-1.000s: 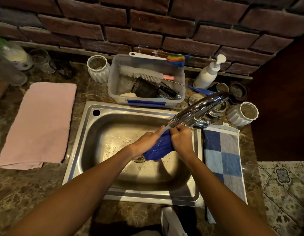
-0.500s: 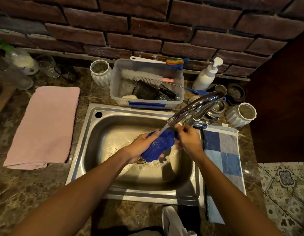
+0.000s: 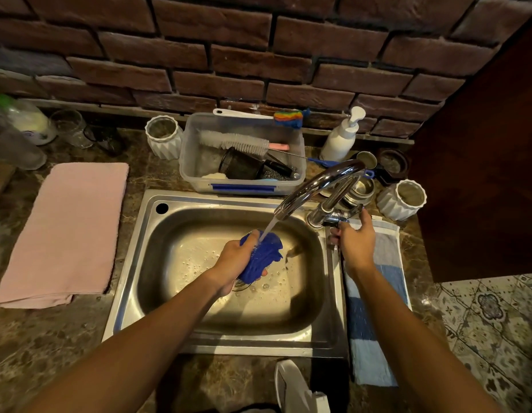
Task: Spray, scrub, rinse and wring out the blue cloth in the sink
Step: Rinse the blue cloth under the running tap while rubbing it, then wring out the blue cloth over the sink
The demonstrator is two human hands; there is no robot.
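My left hand [image 3: 235,260] grips the bunched blue cloth [image 3: 263,257] over the middle of the steel sink [image 3: 130,263]. Water streams from the chrome tap spout [image 3: 315,186] onto the top of the cloth. My right hand [image 3: 352,239] is at the tap's handle [image 3: 343,217] on the sink's right rim, with fingers curled around it. Soapy bubbles dot the sink floor near the drain, which the cloth and hand partly hide.
A pink towel [image 3: 68,231] lies left of the sink, a blue checked towel [image 3: 375,308] right of it. Behind the sink stand a plastic tub [image 3: 244,180] of brushes, a white pump bottle [image 3: 342,135], white ribbed cups [image 3: 163,135] and glass jars. A white spray bottle top [image 3: 294,386] sits at the near edge.
My right hand let go of the cloth and moved right to the tap handle. Water now runs onto the cloth, held by my left hand alone.
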